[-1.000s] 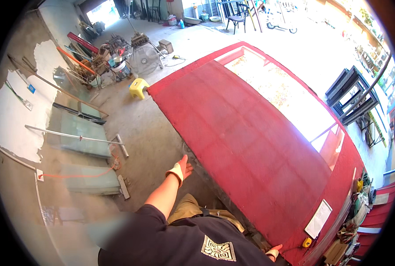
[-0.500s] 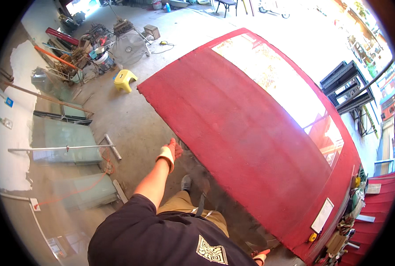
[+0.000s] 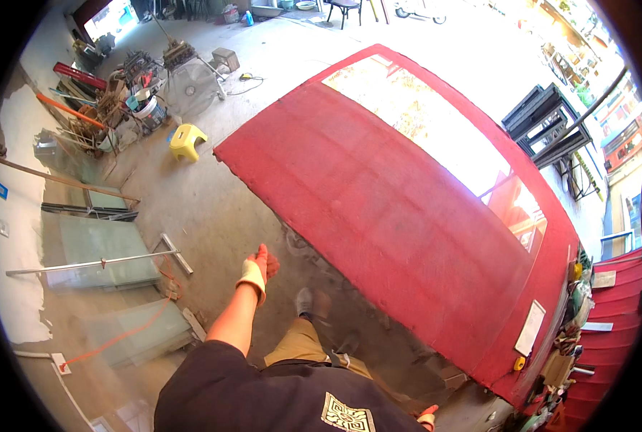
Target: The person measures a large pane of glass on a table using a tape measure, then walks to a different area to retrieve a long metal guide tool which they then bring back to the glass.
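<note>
My left hand (image 3: 262,266), in a red-orange work glove with a cream cuff, hangs in the air left of a large table covered in red cloth (image 3: 335,209). Its fingers are partly extended and nothing shows in them. A gap of floor separates it from the table's near edge. Low in the view, my right hand (image 3: 427,417) wears a matching glove; only part of it shows beside my dark shirt, and its fingers are mostly hidden. A pane of clear glass (image 3: 436,137) lies along the table's far side, reflecting bright light.
Glass sheets (image 3: 105,248) lie at the left with a metal T-shaped bar (image 3: 105,263) across them. A yellow stool (image 3: 187,142) and a fan (image 3: 191,88) stand beyond. On the table's right end are a white strip (image 3: 530,328) and a yellow tape measure (image 3: 519,363). Black frames (image 3: 544,119) stand at right.
My left hand has moved left and down, farther from the table's edge. The whole view has shifted slightly, and my foot has moved relative to the table.
</note>
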A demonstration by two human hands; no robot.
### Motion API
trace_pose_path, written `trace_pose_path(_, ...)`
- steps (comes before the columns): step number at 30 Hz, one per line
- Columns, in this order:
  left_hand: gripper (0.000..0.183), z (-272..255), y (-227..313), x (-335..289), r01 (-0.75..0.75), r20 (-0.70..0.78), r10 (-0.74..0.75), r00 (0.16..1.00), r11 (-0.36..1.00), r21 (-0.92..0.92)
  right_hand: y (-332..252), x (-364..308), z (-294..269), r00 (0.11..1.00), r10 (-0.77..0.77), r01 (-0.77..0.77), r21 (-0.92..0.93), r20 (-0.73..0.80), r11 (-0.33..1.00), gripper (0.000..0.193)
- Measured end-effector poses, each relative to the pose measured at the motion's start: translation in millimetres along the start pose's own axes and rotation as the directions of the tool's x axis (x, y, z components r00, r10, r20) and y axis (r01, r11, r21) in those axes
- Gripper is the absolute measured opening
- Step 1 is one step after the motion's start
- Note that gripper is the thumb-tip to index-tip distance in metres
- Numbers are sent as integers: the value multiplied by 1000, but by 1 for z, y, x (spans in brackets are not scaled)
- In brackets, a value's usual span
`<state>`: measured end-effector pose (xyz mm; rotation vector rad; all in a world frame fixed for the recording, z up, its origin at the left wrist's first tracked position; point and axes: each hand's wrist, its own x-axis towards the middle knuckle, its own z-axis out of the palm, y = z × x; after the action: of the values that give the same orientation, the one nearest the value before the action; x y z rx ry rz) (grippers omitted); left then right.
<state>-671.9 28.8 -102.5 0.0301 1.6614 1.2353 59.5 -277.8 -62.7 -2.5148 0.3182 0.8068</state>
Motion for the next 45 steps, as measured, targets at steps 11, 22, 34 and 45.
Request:
trace_pose_path(11,55,-65,-84,-155,146,-144,-142,979,989,21,-2,12,74,999,11,-12,18,31,1000,79)
trace_pose_path(22,60,-57,-72,-127,192,-137,-189,972,981,11,-27,-33,151,980,42,-45,10,193,999,81)
trace_pose_path(34,57,-15,-27,-7,115,-51,-119,992,990,-81,-104,-42,135,987,18,-20,9,159,1000,83)
trace_pose_path(45,54,43,35,72,121,-132,-127,983,991,-50,-151,-42,101,991,-3,-3,47,130,999,84)
